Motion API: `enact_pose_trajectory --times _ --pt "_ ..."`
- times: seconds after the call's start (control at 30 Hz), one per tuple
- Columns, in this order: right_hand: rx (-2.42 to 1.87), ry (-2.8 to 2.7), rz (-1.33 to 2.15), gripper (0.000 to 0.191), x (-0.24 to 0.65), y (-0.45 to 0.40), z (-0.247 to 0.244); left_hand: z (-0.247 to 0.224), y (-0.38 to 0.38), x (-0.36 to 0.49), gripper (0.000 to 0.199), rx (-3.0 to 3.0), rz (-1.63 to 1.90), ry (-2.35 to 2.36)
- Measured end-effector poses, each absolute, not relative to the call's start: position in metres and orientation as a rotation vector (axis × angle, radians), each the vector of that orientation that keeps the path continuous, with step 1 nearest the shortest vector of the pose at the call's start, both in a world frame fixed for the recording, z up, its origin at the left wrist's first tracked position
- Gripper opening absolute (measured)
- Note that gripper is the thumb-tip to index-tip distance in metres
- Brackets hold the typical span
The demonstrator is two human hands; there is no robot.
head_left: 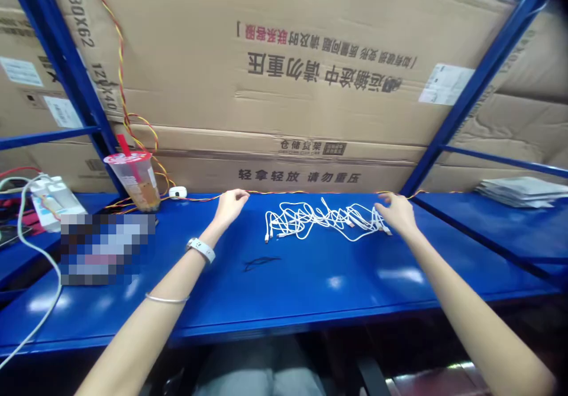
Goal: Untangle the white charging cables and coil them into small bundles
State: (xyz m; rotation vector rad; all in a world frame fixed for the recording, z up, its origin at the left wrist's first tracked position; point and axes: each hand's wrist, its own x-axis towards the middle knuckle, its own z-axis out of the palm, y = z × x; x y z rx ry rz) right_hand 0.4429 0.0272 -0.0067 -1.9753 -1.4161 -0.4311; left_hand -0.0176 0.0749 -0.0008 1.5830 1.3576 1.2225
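Your left hand (231, 204), fingers nearly pinched together, hovers near the bench's (310, 289) back edge; your right hand (396, 211), its thumb and fingers narrowly parted, is beside the right end of the tangled white cables (326, 218), mid-bench toward the back.

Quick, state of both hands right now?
Left hand: fingers curled; can't tell if gripping the red-yellow wire.
Right hand: loosely open by the white cables, contact unclear.
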Motion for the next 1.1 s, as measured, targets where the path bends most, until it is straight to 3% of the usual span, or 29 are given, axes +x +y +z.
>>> enact_pose_trajectory --times 0.1,0.23,0.4,0.53,0.77,1.0,1.1 --pt "-1.864 -1.438 -0.371 0.033 0.398 0.03 0.009 -0.006 0.077 -0.038 0.014 2.038 1.018 1.786" --pt "-1.595 -1.542 -0.283 0.027 0.329 0.033 0.023 -0.024 0.082 -0.041 0.03 2.151 0.906 1.93" --pt "-1.351 -1.666 -0.141 0.02 0.247 0.04 0.016 -0.035 0.087 -0.036 0.01 1.68 1.091 1.719" --pt "-1.308 -1.717 0.183 0.017 0.189 0.045 0.002 -0.029 0.086 -0.04 0.008 1.463 1.115 1.545" --pt "-1.165 -1.509 0.928 0.025 0.145 0.043 -0.016 -0.004 0.062 -0.037 0.026 1.253 0.997 0.931" --pt "-1.104 -1.459 0.918 0.033 0.152 0.031 -0.013 0.002 0.046 -0.021 0.038 1.343 0.868 0.769" --pt "-1.119 -1.474 0.857 0.032 0.153 0.029 -0.013 0.002 0.044 -0.018 0.053 1.402 0.86 0.748"
